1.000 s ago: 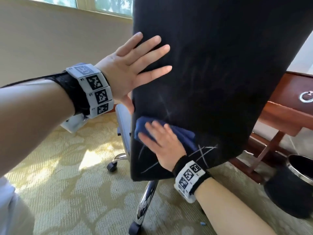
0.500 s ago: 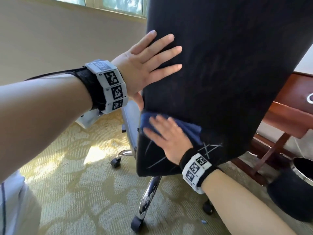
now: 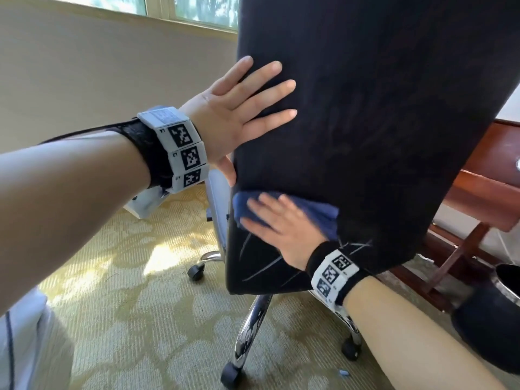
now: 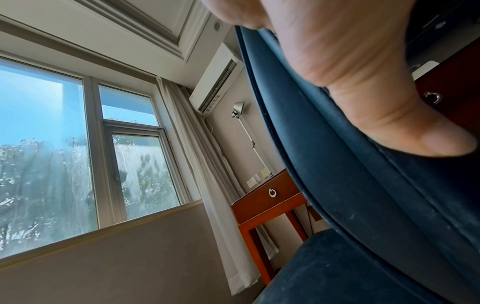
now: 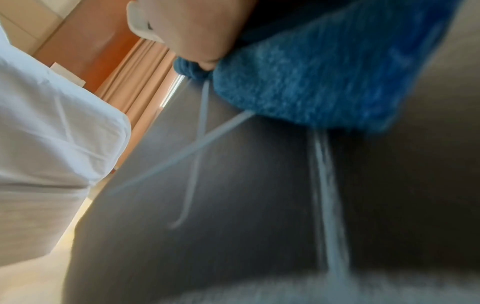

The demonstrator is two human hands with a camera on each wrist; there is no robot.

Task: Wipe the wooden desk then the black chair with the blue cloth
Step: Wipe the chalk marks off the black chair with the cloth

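Head view: The black chair (image 3: 365, 136) presents the rear face of its backrest, with the long axis running upward and tilted slightly. The left hand (image 3: 239, 119) lies flat against the left edge of the backrest, upper half, fingers straight and spread, thumb wrapped toward the edge; it holds nothing and appears to brace the chair. The right hand (image 3: 281, 229) presses the blue cloth (image 3: 320, 215) flat against the lower left part of the backrest, fingers extended over the cloth and pointing toward the left edge. Pale scratch-like lines (image 3: 261, 266) lie directly below the cloth, toward the bottom edge. The tabletop (image 3: 503, 153) of the wooden desk is behind the chair, to the right.

Left wrist view: The left thumb (image 4: 389, 115) rests on the padded side edge of the chair (image 4: 363, 205). The other fingers are out of frame.

Right wrist view (blurred): The cloth (image 5: 324, 72) sits under the palm of the right hand (image 5: 197, 26), touching the chair surface. The pale lines (image 5: 197, 144) extend from beneath the cloth toward the camera.

Assessment: The unwiped marks lie below the right hand, which is the nearer hand; the next stroke should probably run downward along the backrest.
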